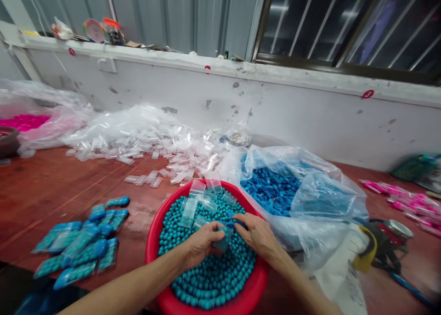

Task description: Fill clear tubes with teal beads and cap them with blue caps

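Note:
A red basin [151,241] full of teal beads [213,278] stands in front of me, with several clear containers [189,212] lying on the beads. Above the beads, my left hand [204,244] is closed round a clear container [223,240]. My right hand [257,232] pinches a small blue cap [237,221] at that container's upper end. Both hands are close together over the basin. Left of the basin, several filled containers [82,253] with blue caps lie in a group on the red table [138,260].
Behind the basin spreads a heap of clear containers [138,126]. An open plastic bag [320,195] of blue caps [272,188] adjoins the basin's right side. Pink pieces [409,202] lie far right, near a yellow and black tool [368,248]. At far left is a bag of pink pieces [25,121].

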The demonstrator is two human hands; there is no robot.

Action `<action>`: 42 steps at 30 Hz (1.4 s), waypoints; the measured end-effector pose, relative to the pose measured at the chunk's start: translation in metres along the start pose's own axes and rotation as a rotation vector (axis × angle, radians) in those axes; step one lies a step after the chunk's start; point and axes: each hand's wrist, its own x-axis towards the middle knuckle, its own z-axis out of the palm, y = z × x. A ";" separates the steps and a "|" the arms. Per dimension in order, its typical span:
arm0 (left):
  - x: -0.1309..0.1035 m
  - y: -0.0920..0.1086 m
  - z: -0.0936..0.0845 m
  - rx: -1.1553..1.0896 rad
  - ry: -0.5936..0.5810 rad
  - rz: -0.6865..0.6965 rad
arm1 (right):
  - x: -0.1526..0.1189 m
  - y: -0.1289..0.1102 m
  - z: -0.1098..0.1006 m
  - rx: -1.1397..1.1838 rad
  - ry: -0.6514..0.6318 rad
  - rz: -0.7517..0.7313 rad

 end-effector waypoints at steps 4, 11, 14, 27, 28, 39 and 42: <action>-0.007 0.002 0.001 -0.052 -0.037 -0.019 | -0.003 0.002 0.000 0.080 -0.078 -0.018; -0.013 0.004 -0.004 -0.136 0.009 -0.038 | -0.010 0.011 0.012 0.054 -0.269 -0.085; -0.015 0.005 -0.004 -0.095 0.008 -0.034 | -0.006 0.007 0.006 0.057 -0.183 -0.086; 0.038 -0.027 0.023 0.426 0.300 -0.228 | 0.008 0.010 -0.003 0.390 0.113 0.024; 0.044 -0.027 0.025 0.408 0.274 -0.226 | 0.007 0.011 -0.002 0.415 0.125 0.035; 0.019 0.005 0.003 0.151 -0.091 -0.042 | -0.002 0.023 0.000 0.650 0.003 0.044; 0.005 0.008 0.004 0.157 -0.094 0.025 | -0.003 0.010 0.006 0.733 -0.046 0.063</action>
